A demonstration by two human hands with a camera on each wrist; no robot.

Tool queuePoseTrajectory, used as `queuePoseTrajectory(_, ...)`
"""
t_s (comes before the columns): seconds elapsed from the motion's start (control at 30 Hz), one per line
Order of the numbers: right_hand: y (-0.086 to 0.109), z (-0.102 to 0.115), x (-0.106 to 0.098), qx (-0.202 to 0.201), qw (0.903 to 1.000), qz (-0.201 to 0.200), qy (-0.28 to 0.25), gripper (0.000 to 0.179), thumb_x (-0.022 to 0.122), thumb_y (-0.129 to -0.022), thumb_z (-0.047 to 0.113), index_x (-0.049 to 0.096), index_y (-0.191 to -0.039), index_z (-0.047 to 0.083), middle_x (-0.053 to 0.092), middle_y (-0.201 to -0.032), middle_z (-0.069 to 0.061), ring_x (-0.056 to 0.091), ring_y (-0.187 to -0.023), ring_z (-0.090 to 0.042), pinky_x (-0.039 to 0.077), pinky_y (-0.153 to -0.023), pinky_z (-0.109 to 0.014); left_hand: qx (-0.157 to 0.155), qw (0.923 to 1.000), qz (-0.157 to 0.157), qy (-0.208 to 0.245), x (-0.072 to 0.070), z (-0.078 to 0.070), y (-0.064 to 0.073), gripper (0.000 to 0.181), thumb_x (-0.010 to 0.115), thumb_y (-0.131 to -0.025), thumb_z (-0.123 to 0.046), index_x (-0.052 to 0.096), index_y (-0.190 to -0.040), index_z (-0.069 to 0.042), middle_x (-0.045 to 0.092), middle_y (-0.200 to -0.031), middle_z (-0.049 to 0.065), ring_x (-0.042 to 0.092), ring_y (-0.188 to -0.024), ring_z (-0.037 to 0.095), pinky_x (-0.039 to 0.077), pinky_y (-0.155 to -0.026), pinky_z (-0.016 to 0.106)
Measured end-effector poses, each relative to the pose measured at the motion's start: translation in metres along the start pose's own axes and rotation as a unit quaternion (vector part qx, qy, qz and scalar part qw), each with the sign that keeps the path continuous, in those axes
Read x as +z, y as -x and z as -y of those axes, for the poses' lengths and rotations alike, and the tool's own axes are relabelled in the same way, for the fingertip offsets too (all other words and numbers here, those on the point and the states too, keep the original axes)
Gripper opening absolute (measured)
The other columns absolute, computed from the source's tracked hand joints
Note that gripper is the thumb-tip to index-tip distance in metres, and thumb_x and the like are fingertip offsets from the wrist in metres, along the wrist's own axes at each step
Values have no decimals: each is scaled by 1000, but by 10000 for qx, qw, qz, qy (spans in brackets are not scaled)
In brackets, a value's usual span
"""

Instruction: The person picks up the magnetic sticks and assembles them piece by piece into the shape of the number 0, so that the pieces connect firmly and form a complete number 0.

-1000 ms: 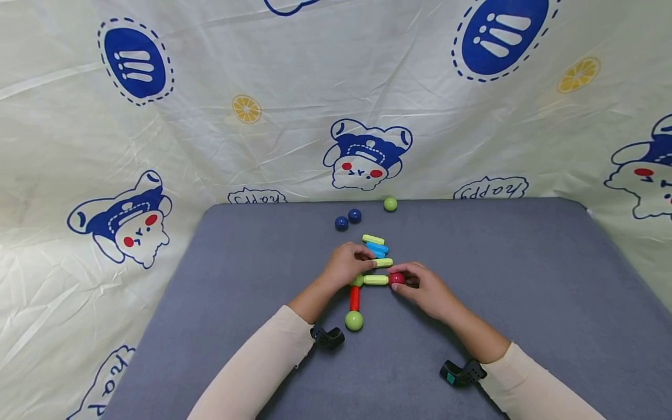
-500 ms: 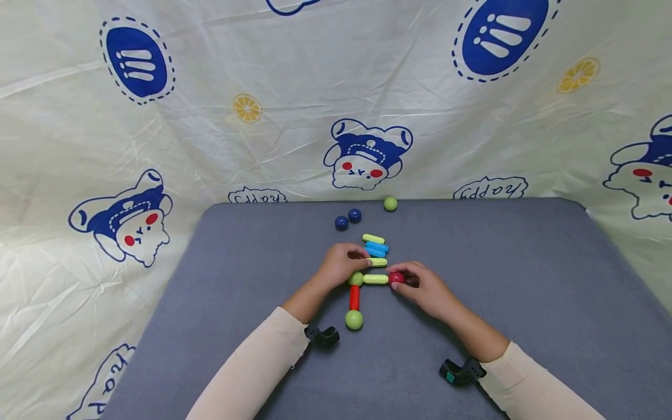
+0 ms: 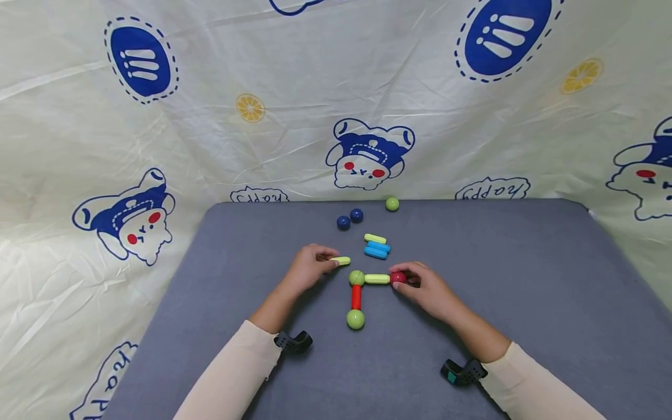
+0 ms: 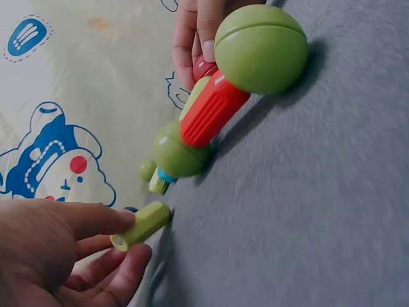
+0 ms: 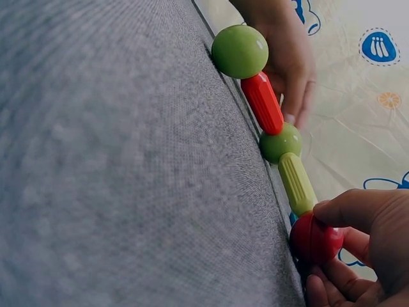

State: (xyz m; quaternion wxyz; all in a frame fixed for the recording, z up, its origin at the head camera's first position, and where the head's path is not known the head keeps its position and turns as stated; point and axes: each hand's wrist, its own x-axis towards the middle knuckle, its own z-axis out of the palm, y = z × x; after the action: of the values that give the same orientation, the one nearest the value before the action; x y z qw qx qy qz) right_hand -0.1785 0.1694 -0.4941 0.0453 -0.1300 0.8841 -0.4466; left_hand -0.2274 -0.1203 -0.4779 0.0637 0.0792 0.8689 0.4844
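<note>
My left hand (image 3: 310, 268) pinches a yellow-green rod (image 4: 146, 225) between thumb and fingertips, left of the joined pieces. A red ball (image 3: 398, 278) is held in the fingers of my right hand (image 3: 427, 290). That ball meets the right end of another yellow-green rod (image 3: 377, 279), whose left end joins a green ball (image 3: 357, 278). From there a red rod (image 3: 356, 297) runs toward me to a second green ball (image 3: 355, 319), making an L on the table. In the right wrist view, my thumb lies along the red ball's top near the rod.
Beyond the L lie two blue rods (image 3: 377, 250) and one more yellow-green rod (image 3: 375, 238), side by side. Two dark blue balls (image 3: 350, 219) and a green ball (image 3: 392, 203) sit near the back edge of the grey table (image 3: 499, 262). A printed white sheet (image 3: 294, 146) hangs behind.
My left hand has moved left, carrying the yellow-green rod away from the blue rods and past the corner green ball. My right hand stays at the red ball.
</note>
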Motion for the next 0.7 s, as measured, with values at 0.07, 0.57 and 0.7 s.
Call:
queuePoseTrajectory(0.07, -1, 0, 1, 6, 10000, -12, 0, 29, 72, -95, 17, 68, -124, 14, 64, -124, -11, 60, -111, -26, 51, -98, -44, 34, 9992, 45, -404, -6, 1, 5, 21, 75, -89, -8, 77, -109, -4, 70, -102, 13, 67, -81, 15, 53, -65, 23)
queuePoseTrajectory(0.57, -1, 1, 5, -175, 9997, -129, 139, 28, 77, -90, 18, 68, -116, 15, 64, -118, -7, 58, -106, -21, 50, -94, -40, -1159, 9929, 149, 207, -35, 7, 51, 19, 70, -87, -7, 71, -103, 3, 74, -91, 11, 64, -70, 12, 52, -63, 25)
queuePoseTrajectory(0.7, -1, 1, 4, -103, 9997, -140, 174, 26, 77, -90, 18, 68, -115, 15, 63, -117, -7, 58, -105, -22, 50, -95, -42, -1303, 9862, 410, 939, -33, 5, 62, 21, 71, -86, -9, 68, -102, 5, 73, -87, 6, 64, -72, 12, 56, -68, 27)
